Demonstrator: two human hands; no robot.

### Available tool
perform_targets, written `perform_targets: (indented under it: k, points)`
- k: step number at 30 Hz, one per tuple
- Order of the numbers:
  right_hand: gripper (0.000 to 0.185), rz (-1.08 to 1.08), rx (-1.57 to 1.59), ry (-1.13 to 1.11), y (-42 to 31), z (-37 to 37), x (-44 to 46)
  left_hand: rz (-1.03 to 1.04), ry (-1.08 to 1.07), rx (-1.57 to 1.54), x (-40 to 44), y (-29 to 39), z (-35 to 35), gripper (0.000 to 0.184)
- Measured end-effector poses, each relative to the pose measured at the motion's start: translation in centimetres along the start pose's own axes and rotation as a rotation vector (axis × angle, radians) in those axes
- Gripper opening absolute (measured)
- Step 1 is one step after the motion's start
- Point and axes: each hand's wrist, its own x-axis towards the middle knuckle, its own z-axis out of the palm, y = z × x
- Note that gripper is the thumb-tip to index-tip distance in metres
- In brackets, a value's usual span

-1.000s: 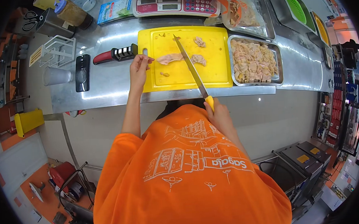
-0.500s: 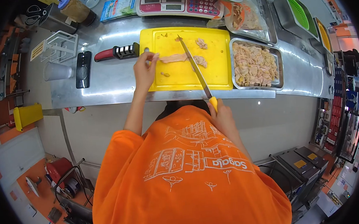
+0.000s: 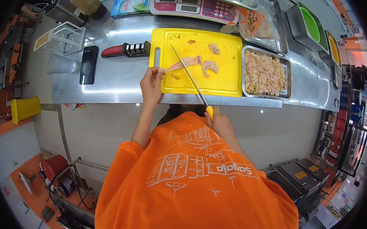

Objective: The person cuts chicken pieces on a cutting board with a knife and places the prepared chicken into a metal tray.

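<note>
Fingertips (image 3: 160, 72) of my left hand (image 3: 150, 87) pinch the left end of a pale meat strip (image 3: 192, 60), which stretches up and to the right in the upper middle of the frame. My right hand (image 3: 221, 124), near the centre, is wrapped around the yellow handle of a knife (image 3: 194, 83). Its blade slants up and left across the strip; whether it touches the meat I cannot tell. Beneath lies my yellow cutting board (image 3: 227, 81), with a curled meat piece (image 3: 209, 66) just right of the strip, a crumpled piece (image 3: 214, 48) above that, and a small scrap (image 3: 175, 76) below the strip. Right of the board, a metal tray (image 3: 290, 79) holds many meat pieces (image 3: 264, 72). Toward the upper left sit a red-handled sharpener (image 3: 125, 50), a black device (image 3: 89, 65) and a clear cup (image 3: 61, 64); along the top, a scale (image 3: 193, 7).
</note>
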Motion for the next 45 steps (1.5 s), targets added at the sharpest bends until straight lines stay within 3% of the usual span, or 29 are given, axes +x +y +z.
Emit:
perform_targets:
  k: [5, 12, 18, 21, 23, 25, 26, 28, 32, 34, 37, 38, 40, 43, 45]
  points:
    - [0.035, -0.005, -0.02, -0.001, -0.1, 0.5, 0.3, -0.052, 0.033, -0.205, -0.1, -0.1, 0.1, 0.011]
    - [0.037, -0.059, 0.005, 0.113, -2.2, 1.7, 5.1, -0.045, -0.041, -0.177, 0.2, 0.0, 0.0, 0.011]
    - [0.034, 0.042, -0.013, -0.002, -1.0, 0.3, 2.0, -0.099, 0.163, -0.36, 1.7, 0.6, -1.3, 0.01]
    - [0.033, 0.09, 0.05, -0.064, -0.1, -0.4, 0.7, -0.079, 0.049, -0.307, 1.9, 2.1, -0.4, 0.011]
    - [0.031, 0.013, 0.289, 0.031, 0.1, -1.4, 1.0, -0.049, -0.015, -0.353, 2.4, 3.2, 1.5, 0.01]
    - [0.03, 0.05, 0.332, 0.138, 0.0, -2.7, 0.9, 0.249, -0.125, 0.179, 3.1, 5.1, 3.2, 0.015]
    - [0.03, 0.082, 0.372, 0.24, 0.0, -3.4, 0.8, 0.249, -0.136, 0.178, 3.7, 5.1, 4.0, 0.015]
    - [0.029, 0.138, 0.395, 0.249, 0.0, -5.4, 0.7, 0.649, -0.292, 0.616, 5.4, 4.8, 5.8, 0.022]
    - [0.028, 0.229, 0.407, 0.296, 2.8, -6.1, 0.1, 0.584, -0.481, 0.711, 6.9, 4.5, 8.5, 0.021]
    - [0.028, 0.24, 0.4, 0.306, 3.6, -6.0, -0.5, 0.309, -0.651, 0.759, 7.6, 4.6, 8.6, 0.019]
    - [0.026, 0.237, 0.446, 0.361, 4.6, -6.0, -1.4, 0.175, -0.839, 0.7, 7.7, 5.4, 8.7, 0.021]
    - [0.026, 0.269, 0.489, 0.35, 4.9, -6.0, -1.7, 0.184, -0.846, 0.708, 7.4, 5.8, 9.1, 0.021]
    - [0.026, 0.3, 0.545, 0.346, 5.5, -6.1, -1.6, 0.415, -0.793, 0.558, 6.6, 6.4, 10.2, 0.024]
    - [0.026, 0.31, 0.59, 0.351, 6.5, -6.9, -1.6, 0.551, -0.702, 0.667, 5.3, 7.2, 12.0, 0.024]
    - [0.028, 0.318, 0.563, 0.321, 7.3, -7.4, -1.5, 0.5, -0.731, 0.705, 4.4, 7.2, 13.0, 0.025]
